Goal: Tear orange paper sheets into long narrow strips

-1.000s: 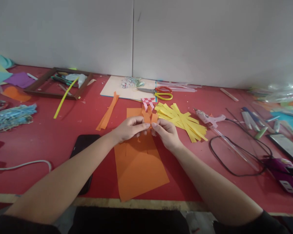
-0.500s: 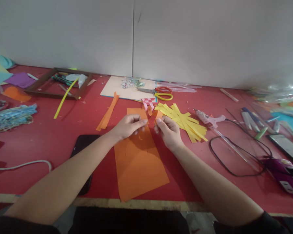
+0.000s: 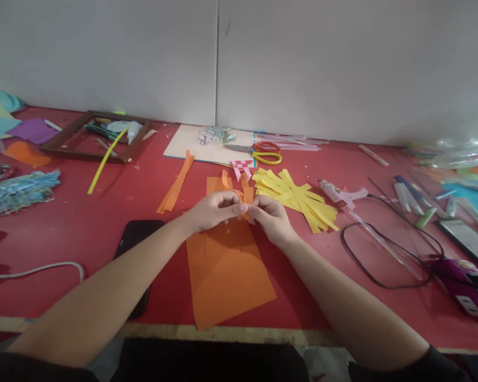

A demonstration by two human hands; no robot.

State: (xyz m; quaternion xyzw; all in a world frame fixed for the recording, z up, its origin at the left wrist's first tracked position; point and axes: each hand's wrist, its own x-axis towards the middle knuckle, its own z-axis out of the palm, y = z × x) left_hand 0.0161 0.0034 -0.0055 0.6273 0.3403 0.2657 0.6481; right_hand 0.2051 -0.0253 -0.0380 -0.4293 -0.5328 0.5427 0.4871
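Landmark: the orange sheet (image 3: 227, 265), which lies flat on the red table (image 3: 83, 223) at the near edge, straight ahead of us.

Both hands meet over the far end of that sheet. We note the left hand (image 3: 213, 209) curled nearly closed, thumb and forefinger pinched on the orange strips (image 3: 242, 192). The right hand (image 3: 273, 217) is curled the same way and pinches the same small bundle from the other side, so the fingertips of the two hands touch. The strips stick up past the fingers, above the sheet's far edge; two or three ends fan out. How they are joined we cannot tell.

Around the sheet:
- Just right of its far end, a heap of yellow strips (image 3: 298, 199).
- Just beyond it, a small pink woven piece (image 3: 242, 167), and farther on, scissors (image 3: 258, 151) with red and yellow handles.
- Left of its far end, a loose orange strip (image 3: 177, 183).
- Left of its near half, a black phone (image 3: 137, 249), lying face up.
- Well to the right, a glue gun (image 3: 340, 193) and a looped black cable (image 3: 382, 254).
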